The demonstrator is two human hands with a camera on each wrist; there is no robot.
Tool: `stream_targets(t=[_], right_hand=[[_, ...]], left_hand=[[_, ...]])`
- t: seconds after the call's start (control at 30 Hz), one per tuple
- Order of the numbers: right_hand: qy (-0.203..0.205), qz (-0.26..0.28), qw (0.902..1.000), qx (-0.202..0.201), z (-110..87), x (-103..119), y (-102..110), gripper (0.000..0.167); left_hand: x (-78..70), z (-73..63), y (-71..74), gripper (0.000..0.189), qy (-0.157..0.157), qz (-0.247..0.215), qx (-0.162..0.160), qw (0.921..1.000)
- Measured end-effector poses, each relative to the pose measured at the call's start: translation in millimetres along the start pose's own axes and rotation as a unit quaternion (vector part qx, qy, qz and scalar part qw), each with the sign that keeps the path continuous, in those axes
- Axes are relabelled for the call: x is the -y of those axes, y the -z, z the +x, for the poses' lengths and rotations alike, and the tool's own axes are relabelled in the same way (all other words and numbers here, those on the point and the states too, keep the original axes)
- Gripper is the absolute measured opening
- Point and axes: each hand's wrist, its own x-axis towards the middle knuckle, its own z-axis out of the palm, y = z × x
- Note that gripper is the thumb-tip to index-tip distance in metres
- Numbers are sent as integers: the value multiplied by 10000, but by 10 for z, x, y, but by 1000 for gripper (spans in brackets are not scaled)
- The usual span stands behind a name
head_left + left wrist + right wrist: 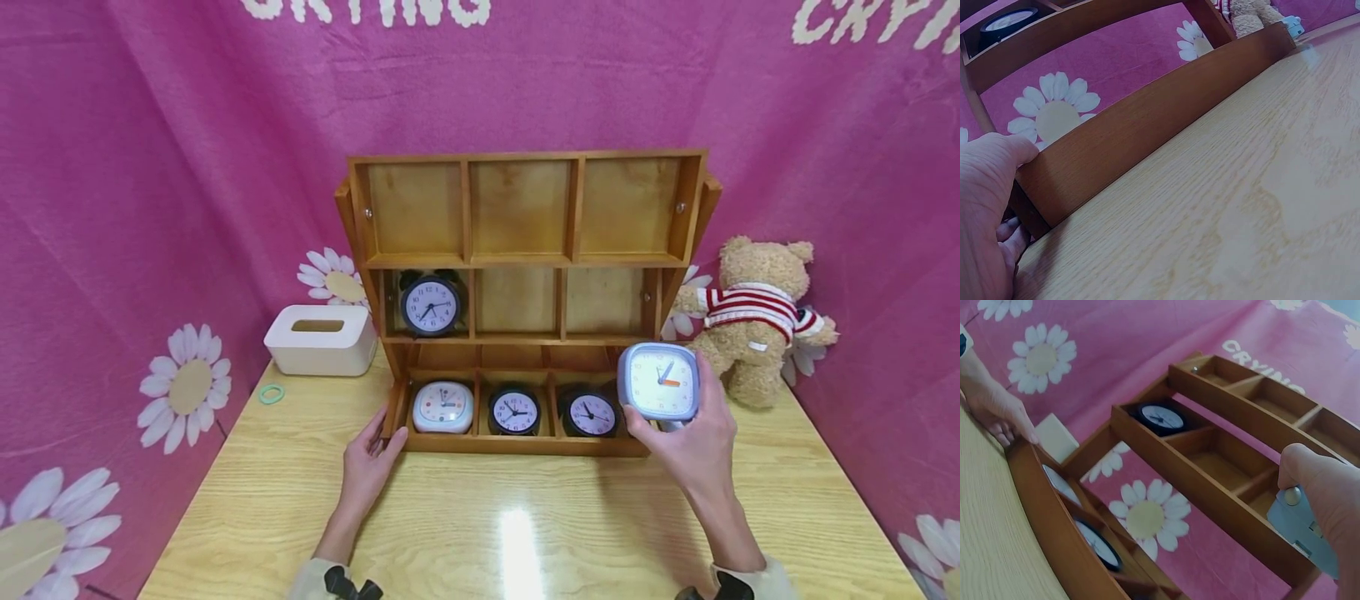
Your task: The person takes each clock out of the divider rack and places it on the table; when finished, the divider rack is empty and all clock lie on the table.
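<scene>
A three-tier wooden shelf (525, 447) stands on the table. My left hand (367, 467) grips its lower left corner, thumb on the front board (1116, 131) and fingers round the side. Raised before the shelf's right end, my right hand (701, 446) holds a blue square alarm clock (660, 382), its white dial facing me; in the right wrist view the back of this clock (1300, 525) shows. The bottom tier contains a white rounded clock (443, 407) and two black round clocks (514, 412). A black twin-bell clock (431, 306) sits in the middle tier's left compartment.
A white tissue box (322, 342) stands left of the shelf, with a green ring (272, 393) in front of it. To the right is a teddy bear (757, 321) in a striped top. Pink cloth (525, 92) hangs behind and at both sides.
</scene>
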Motion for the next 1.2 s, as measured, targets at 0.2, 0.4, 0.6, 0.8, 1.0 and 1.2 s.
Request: stream_targets(t=[0.2,0.4,0.6,0.8,1.0,1.2], right_hand=[[-397,-155,9989,177,-34,-127,152,111],[-567,-225,9978,254,-111,-258,259,112],[-416,-140,9987,249,-102,-388,353,113],[-542,-182,9978,334,-59,-478,457,113],[-736,-302,9959,422,-27,-563,548,111],[-1005,-418,9927,525,-29,-674,622,112]], left_hand=[[-6,-17,5,63,-34,-11,27,10000],[1,-45,16,62,-58,17,40,10000],[6,-23,-1,62,-58,-80,45,9999],[13,3,-4,63,-17,-103,47,9999],[15,2,2,63,54,164,8,9999],[21,2,4,63,12,203,13,9998]])
